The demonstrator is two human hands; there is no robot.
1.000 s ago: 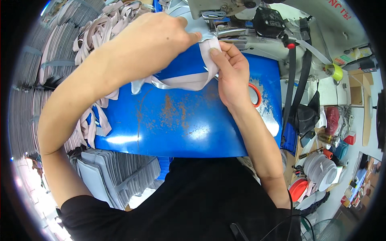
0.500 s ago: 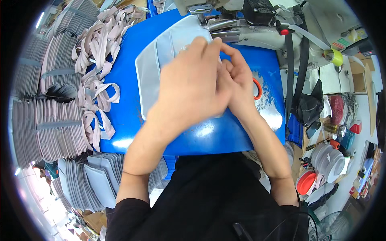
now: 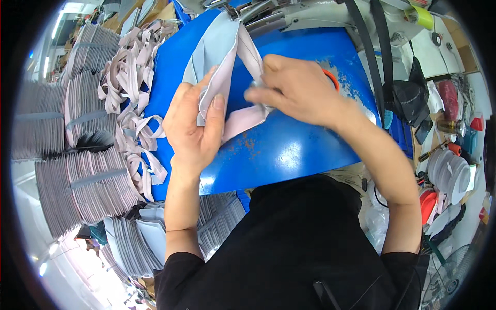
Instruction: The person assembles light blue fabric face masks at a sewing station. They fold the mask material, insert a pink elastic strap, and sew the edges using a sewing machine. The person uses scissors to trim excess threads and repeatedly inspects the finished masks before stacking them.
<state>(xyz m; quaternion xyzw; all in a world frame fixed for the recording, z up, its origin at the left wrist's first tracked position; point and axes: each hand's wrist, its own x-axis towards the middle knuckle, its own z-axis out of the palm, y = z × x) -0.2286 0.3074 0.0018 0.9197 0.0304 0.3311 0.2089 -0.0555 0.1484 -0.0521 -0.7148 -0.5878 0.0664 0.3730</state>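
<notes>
My left hand is closed on a light grey fabric panel, thumb on top of its folded-over pinkish side. The panel's far end lies by the sewing machine. A pale pink strap runs in a bent loop from the panel, past my right fingers and back toward my left hand. My right hand is curled, thumb and fingers drawn together beside the strap. A small silvery thing shows at its fingertips, too blurred to name.
Orange-handled scissors lie partly behind my right hand on the blue table. A tangle of pale straps lies along the left edge. Tied stacks of grey panels stand farther left. Black straps hang at the right.
My hands, together over the panel before, are now apart: the left nearer and to the left, the right to the right. The panel is lifted and folded, and the pink strap shows. The view has shifted.
</notes>
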